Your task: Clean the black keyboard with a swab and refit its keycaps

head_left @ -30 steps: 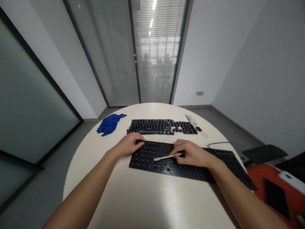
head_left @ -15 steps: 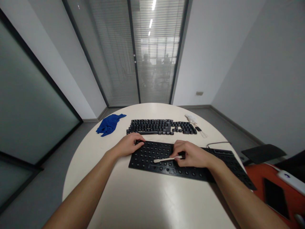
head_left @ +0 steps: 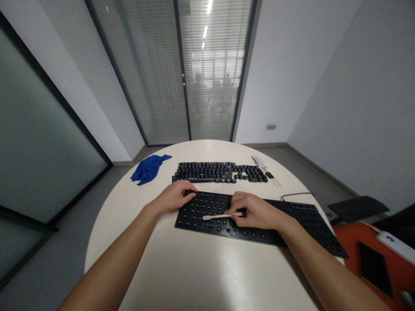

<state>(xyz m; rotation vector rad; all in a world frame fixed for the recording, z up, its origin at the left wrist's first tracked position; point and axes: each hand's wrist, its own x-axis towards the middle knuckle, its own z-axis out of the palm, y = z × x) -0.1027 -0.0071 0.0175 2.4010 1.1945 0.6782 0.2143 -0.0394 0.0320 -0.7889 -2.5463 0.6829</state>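
A black keyboard base (head_left: pixel 253 233) with its keycaps off lies slightly slanted on the table, its rows of key sockets facing up. My left hand (head_left: pixel 173 196) grips its upper left corner, thumb and fingers on the edge. In my right hand (head_left: pixel 251 210) is a white cotton swab (head_left: pixel 215 216), pinched between thumb and fingers. The swab points left, and its thicker tip is over the sockets in the left part of the base. My right hand and forearm cover part of the base's middle.
Behind the base, removed black keycaps (head_left: pixel 207 172) are laid out in keyboard order. A crumpled blue cloth (head_left: pixel 149 169) lies at the left; a clear plastic bag (head_left: pixel 259 161) lies at the back right. A cable (head_left: pixel 296 194) leaves the base. An orange chair (head_left: pixel 352 242) holding a phone (head_left: pixel 374 268) stands right.
My right hand has moved a little to the left with the cotton swab, along the keyboard base. The left hand and the base have stayed in place.
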